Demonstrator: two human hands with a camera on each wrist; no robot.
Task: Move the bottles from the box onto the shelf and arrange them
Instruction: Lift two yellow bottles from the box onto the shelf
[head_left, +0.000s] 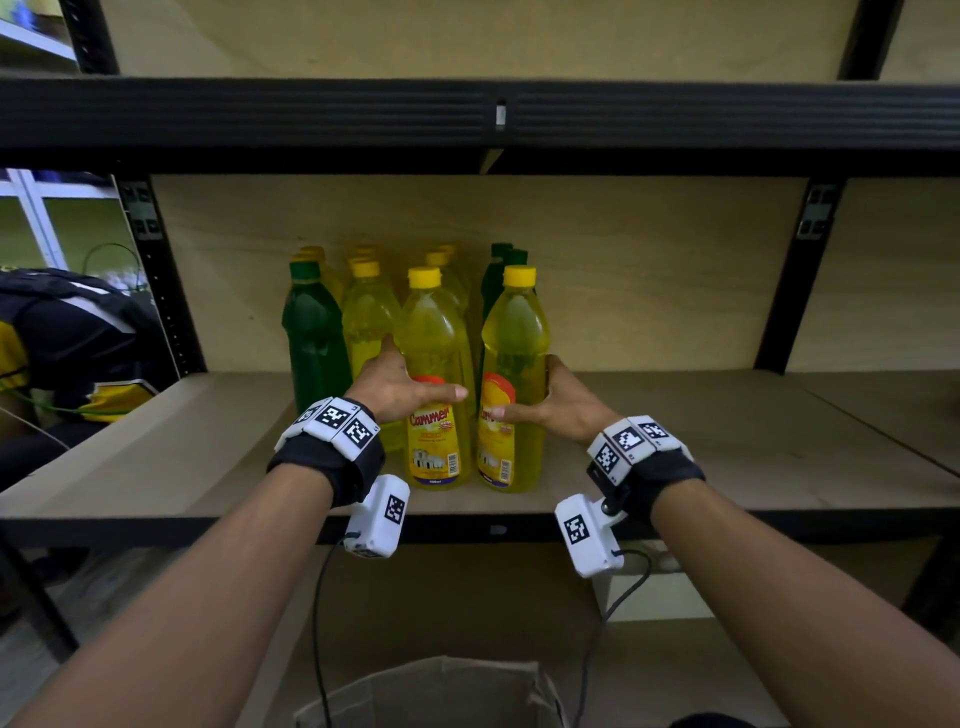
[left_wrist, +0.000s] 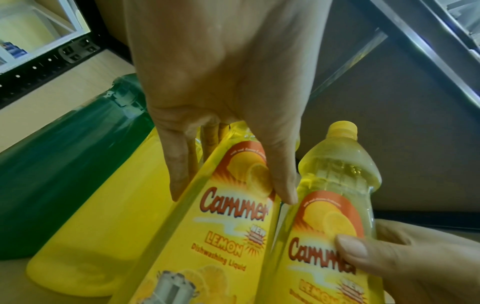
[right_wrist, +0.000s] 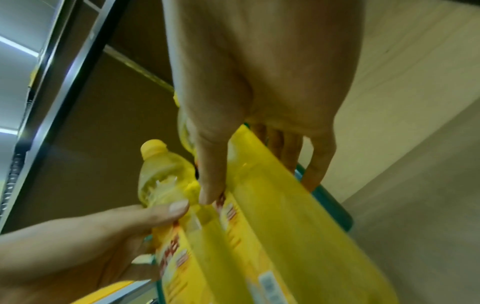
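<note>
At the far left, beyond the black perforated upright (head_left: 156, 291), a dark garment with yellow patches (head_left: 78, 343) is cut off by the frame edge and cannot be made out further. On the pale, smooth shelf board (head_left: 727, 441) stands a tight cluster of clear plastic bottles with waisted bodies and ribbed screw caps; the rear rows are mostly hidden behind the front ones, so only their caps show and their number cannot be told. Leftmost in front is a green bottle (head_left: 314, 332) with a green cap, its base hidden by the left wrist strap. Just right of it a yellow bottle (head_left: 366, 322) stands partly covered by the left hand (head_left: 397, 387), whose fingers and thumb wrap the left front bottle (head_left: 436, 384) at the top of its glossy orange-and-yellow label; the fingertips behind it are out of sight. Touching it on the right is the right front bottle (head_left: 514, 384), gripped at label height by the right hand (head_left: 558, 400), thumb across the front, fingers round the far side. Both bottles stand upright near the shelf's front edge. At the bottom, the brown cardboard box (head_left: 436, 691) is cropped, its inside not visible.
</note>
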